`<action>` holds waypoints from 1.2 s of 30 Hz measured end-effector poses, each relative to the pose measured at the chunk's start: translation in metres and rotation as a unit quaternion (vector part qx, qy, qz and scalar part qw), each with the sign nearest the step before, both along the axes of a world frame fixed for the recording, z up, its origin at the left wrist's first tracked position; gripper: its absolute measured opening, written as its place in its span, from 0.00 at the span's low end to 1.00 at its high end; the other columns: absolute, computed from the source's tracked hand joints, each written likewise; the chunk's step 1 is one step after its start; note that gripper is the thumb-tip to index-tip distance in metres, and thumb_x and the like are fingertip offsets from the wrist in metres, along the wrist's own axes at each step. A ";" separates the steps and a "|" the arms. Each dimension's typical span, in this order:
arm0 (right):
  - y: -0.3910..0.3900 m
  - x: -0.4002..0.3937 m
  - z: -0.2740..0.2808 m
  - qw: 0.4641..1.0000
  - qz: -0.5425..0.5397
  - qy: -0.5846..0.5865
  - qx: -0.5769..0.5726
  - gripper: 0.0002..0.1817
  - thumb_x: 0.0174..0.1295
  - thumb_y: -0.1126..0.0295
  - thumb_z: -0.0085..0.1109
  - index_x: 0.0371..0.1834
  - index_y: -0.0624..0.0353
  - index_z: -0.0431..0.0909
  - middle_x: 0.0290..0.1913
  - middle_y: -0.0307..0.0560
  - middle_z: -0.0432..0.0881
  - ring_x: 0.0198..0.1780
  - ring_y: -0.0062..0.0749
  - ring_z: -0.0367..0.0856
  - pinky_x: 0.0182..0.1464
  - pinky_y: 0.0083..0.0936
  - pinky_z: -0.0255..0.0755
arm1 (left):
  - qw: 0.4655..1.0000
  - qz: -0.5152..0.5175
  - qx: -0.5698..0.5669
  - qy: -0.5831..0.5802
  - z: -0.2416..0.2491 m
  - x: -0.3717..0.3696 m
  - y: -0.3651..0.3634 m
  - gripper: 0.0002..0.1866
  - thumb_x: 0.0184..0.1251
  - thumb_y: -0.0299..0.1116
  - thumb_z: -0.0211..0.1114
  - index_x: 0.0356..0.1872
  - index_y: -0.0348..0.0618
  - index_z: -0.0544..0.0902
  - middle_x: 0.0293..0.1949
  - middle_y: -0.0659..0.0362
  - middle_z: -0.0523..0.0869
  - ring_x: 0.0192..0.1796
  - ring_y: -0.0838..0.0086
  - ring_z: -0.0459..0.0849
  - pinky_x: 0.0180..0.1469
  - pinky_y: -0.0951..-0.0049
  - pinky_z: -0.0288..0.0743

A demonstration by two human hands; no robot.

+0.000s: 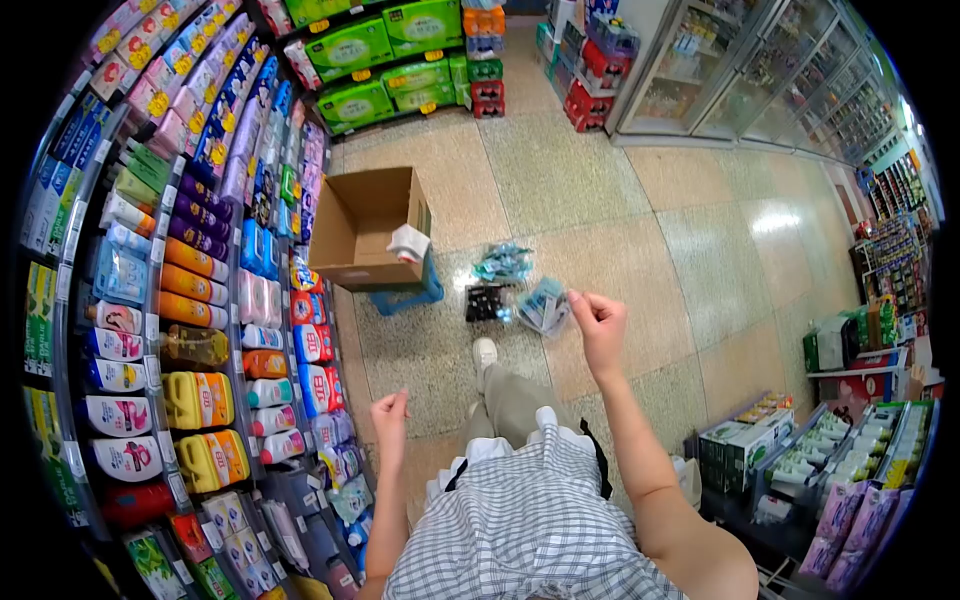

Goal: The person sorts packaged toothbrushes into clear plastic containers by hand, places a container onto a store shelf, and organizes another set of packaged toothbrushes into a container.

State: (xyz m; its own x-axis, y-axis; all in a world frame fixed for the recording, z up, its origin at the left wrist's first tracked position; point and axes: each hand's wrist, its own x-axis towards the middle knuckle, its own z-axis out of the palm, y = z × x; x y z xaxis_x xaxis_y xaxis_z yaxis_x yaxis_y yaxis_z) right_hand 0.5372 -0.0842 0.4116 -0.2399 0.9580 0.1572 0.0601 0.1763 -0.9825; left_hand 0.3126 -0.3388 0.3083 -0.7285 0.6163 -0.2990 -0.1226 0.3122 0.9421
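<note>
My right hand [600, 325] reaches forward over the floor, thumb and fingers pinched together. Its fingertips overlap the right edge of a clear plastic bag [545, 308] with bluish contents; I cannot tell whether they grip it. Beside that bag are a pile of teal packs [503, 262] and a bundle of black packs [487, 303]. My left hand [390, 412] is low on the left, fingers curled, with nothing visible in them. Beyond it, an open cardboard box [365, 215] rests on a blue stool [425, 290], with a white piece [409, 243] over its near right corner.
Shelves of bottles and toiletries [205, 400] run close along my left. Green packs [350, 50] and drink packs [598, 70] stand ahead. A glass-door cabinet [745, 75] is at the back right, and a low display shelf [800, 450] is at the near right.
</note>
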 end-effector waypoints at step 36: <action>-0.135 0.280 -0.385 0.710 0.335 -0.319 -0.531 0.13 0.64 0.61 0.62 0.36 0.62 0.85 0.35 0.43 0.85 0.42 0.27 0.81 0.45 0.28 0.74 | 0.686 -0.640 -0.337 -0.078 -0.322 0.120 -0.010 0.10 0.51 0.36 0.65 0.33 0.48 0.89 0.28 0.53 0.89 0.32 0.63 0.86 0.39 0.61 0.79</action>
